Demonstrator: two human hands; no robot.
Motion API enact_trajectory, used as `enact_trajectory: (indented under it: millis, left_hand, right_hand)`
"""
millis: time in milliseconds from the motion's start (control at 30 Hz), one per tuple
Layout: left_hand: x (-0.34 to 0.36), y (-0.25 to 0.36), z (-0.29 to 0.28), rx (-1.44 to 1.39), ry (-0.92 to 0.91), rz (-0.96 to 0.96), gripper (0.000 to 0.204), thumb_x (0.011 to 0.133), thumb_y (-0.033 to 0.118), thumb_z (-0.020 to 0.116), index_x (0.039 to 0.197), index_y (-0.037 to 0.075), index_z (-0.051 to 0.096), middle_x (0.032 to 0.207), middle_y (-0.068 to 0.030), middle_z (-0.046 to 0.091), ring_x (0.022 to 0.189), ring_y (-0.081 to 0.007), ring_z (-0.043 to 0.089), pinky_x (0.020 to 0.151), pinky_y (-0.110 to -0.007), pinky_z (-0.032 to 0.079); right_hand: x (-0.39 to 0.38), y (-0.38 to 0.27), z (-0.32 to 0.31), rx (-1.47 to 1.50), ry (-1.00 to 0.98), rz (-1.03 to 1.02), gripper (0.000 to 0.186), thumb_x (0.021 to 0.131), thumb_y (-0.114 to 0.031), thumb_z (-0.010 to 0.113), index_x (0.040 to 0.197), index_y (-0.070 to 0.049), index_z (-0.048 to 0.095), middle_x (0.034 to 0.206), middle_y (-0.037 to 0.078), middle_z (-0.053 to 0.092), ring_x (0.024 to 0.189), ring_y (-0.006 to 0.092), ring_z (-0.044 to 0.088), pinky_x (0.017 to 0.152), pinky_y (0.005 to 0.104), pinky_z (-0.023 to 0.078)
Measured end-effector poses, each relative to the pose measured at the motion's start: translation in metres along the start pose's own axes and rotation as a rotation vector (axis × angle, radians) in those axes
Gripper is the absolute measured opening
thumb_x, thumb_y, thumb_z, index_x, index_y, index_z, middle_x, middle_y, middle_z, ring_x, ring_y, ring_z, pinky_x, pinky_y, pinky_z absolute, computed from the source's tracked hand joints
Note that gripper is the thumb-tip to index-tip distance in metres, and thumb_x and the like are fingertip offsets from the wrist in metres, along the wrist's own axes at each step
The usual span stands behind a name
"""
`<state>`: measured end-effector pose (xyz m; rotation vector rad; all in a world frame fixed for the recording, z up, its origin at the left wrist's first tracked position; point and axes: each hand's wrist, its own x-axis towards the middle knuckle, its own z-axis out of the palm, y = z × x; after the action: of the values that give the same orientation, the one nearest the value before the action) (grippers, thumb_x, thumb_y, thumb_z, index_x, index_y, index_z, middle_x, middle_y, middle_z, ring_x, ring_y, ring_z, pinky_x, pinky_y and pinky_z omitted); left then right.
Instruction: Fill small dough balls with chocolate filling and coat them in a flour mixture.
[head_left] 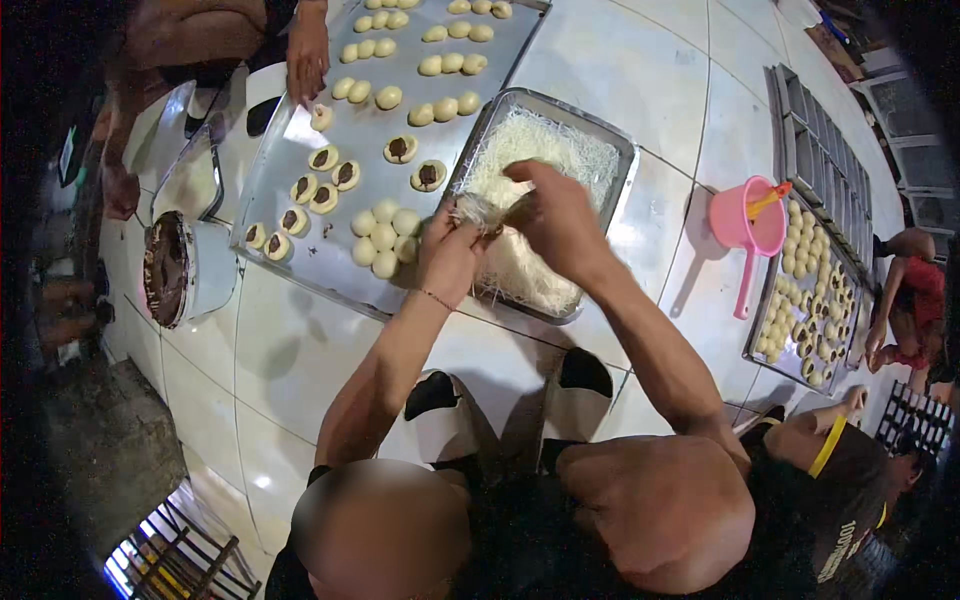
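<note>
My left hand [447, 255] is closed around a small clump of pale, stringy shreds [474, 212] at the left edge of a metal pan [625, 165]. Fine white shreds [545, 140] and a paler, denser heap [535, 275] fill that pan. Over it, my right hand [562, 215] reaches in from the right with its fingers curved and apart, its thumb beside the clump. Any ball inside the clump is hidden. Just left of my left hand, a cluster of smooth dough balls [383, 240] sits on a large metal tray [330, 225].
Flattened dough pieces with dark filling [345, 176] lie on the tray. Another person's hand [307, 55] touches its far left. A tub of dark filling [170, 270] stands left. Right are a pink dipper [733, 215], another dough tray [810, 300] and empty metal moulds [820, 125].
</note>
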<state>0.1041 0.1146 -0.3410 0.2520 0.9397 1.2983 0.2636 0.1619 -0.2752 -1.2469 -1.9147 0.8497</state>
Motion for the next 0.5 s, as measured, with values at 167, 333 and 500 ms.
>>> enact_trajectory:
  millis: [167, 333, 500]
  left_hand:
    - [-0.004, 0.016, 0.013, -0.074, -0.242, -0.067, 0.04, 0.09, -0.005, 0.05, 0.13, 0.001, 0.051, 0.116, -0.0139, 0.062, 0.105, -0.0225, 0.062, 0.092, -0.035, 0.055]
    - [-0.011, 0.024, 0.014, 0.203, -0.172, -0.069, 0.049, 0.089, -0.006, 0.051, 0.137, 0.002, 0.044, 0.121, -0.0162, 0.06, 0.106, -0.0231, 0.062, 0.091, -0.038, 0.055]
    - [-0.008, 0.043, 0.029, 0.702, -0.062, -0.181, 0.052, 0.089, -0.006, 0.051, 0.139, 0.008, 0.047, 0.117, -0.0161, 0.062, 0.096, -0.0226, 0.066, 0.081, -0.03, 0.058]
  right_hand:
    - [-0.005, 0.054, -0.022, 0.018, -0.294, 0.064, 0.021, 0.081, 0.0, 0.072, 0.101, 0.0, 0.07, 0.094, 0.013, 0.07, 0.074, 0.021, 0.063, 0.066, 0.0309, 0.051]
    - [-0.023, 0.045, 0.013, 0.413, -0.206, 0.286, 0.022, 0.083, -0.001, 0.071, 0.106, -0.002, 0.071, 0.094, 0.011, 0.066, 0.072, 0.0192, 0.06, 0.067, 0.0291, 0.051]
    - [-0.024, 0.03, -0.002, 0.104, 0.03, -0.297, 0.022, 0.083, -0.001, 0.072, 0.105, -0.002, 0.071, 0.094, 0.008, 0.064, 0.071, 0.0161, 0.058, 0.065, 0.026, 0.05]
